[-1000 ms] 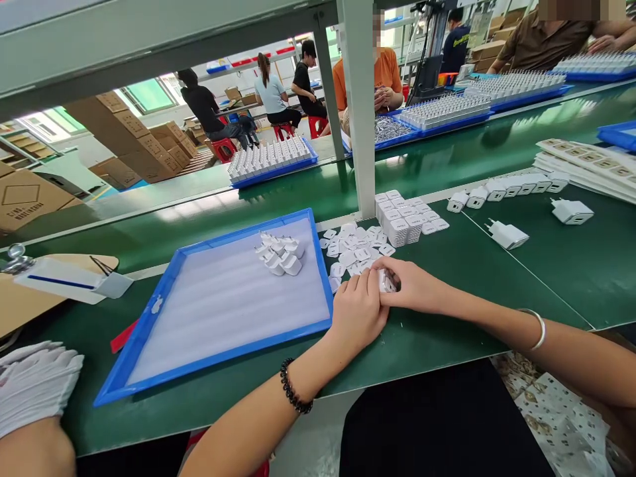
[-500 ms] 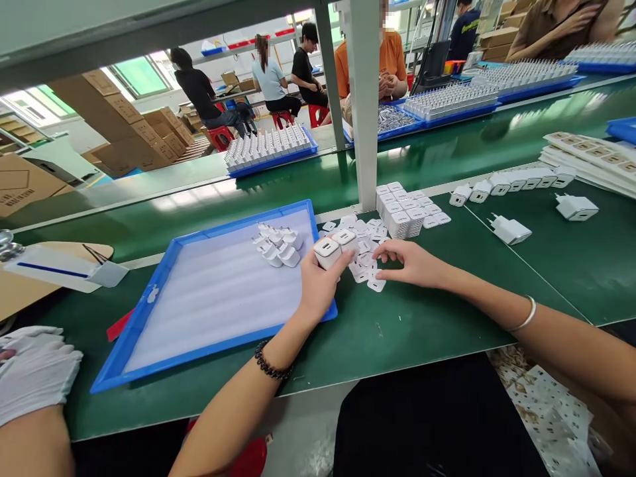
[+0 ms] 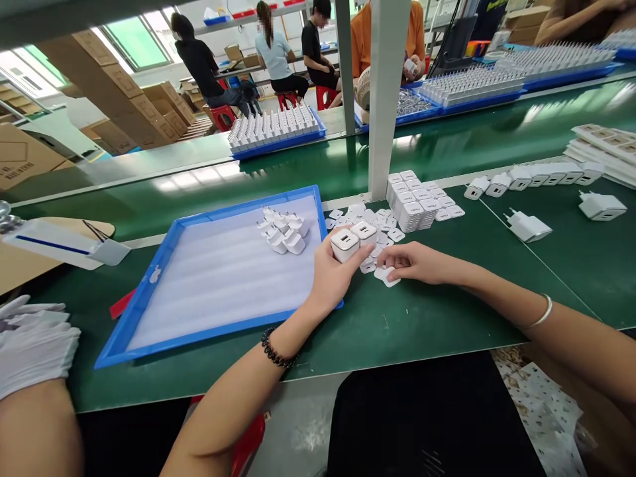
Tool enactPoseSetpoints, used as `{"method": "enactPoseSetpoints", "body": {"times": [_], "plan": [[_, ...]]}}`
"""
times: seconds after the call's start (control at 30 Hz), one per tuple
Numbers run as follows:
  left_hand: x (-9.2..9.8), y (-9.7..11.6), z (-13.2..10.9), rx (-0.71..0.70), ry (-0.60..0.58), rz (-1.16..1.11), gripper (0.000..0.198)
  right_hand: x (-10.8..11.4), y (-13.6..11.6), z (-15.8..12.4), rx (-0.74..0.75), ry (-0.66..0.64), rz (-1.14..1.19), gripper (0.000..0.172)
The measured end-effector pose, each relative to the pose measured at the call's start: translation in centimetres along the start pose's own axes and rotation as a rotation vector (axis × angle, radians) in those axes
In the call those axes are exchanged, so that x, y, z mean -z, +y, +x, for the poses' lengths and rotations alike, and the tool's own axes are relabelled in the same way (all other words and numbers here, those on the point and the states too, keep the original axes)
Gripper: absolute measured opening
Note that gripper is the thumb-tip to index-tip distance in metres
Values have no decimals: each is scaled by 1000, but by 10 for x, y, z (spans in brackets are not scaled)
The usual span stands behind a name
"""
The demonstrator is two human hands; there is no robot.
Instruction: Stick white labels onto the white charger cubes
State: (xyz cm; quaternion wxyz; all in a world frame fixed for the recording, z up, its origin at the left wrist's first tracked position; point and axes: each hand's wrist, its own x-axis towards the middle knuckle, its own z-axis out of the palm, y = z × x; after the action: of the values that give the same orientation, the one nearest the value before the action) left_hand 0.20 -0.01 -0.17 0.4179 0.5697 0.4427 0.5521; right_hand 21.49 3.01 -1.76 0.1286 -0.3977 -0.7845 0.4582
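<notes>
My left hand point(image 3: 332, 275) is closed around two white USB chargers point(image 3: 354, 240), their port faces turned up. Just right of it, my right hand point(image 3: 417, 262) has thumb and fingers pinched at a flat white cover plate point(image 3: 389, 278) on the near edge of a loose pile of such plates point(image 3: 368, 213). Beyond the pile stand neat stacks of plates point(image 3: 411, 211). Left of my hands, a blue tray point(image 3: 173, 298) with a white lining holds several white plug chargers point(image 3: 285, 232) in its far right corner.
A row of chargers point(image 3: 539, 176) and two single chargers point(image 3: 530, 226) lie on the green bench at right. At far left is another person's white-gloved hand point(image 3: 37, 344). A white post point(image 3: 381, 106) rises behind the stacks. Filled blue trays point(image 3: 278, 140) stand beyond.
My right hand's fingers have closed down onto a cover plate at the pile's near edge. My left hand still holds the two chargers. The view has shifted slightly.
</notes>
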Motion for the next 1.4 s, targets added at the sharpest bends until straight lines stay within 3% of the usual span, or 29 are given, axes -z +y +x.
{"method": "enactPoseSetpoints", "body": {"times": [0.4, 0.7, 0.87, 1.03, 1.23, 1.4], "plan": [[-1, 0, 1, 30, -14, 18, 45, 9, -16, 7, 1, -115, -278, 29], [-1, 0, 1, 52, -30, 15, 41, 18, -20, 5, -22, -200, -293, 29], [-1, -1, 1, 47, -46, 0, 42, 20, -17, 2, -47, -209, -266, 26], [-1, 1, 1, 68, -25, 24, 46, 14, -16, -2, -44, -129, -227, 27], [-1, 1, 1, 56, -37, 17, 44, 8, -16, -11, 5, -105, -85, 8], [0, -1, 0, 27, -55, 27, 43, 13, -10, -12, 8, -79, 189, 26]]}}
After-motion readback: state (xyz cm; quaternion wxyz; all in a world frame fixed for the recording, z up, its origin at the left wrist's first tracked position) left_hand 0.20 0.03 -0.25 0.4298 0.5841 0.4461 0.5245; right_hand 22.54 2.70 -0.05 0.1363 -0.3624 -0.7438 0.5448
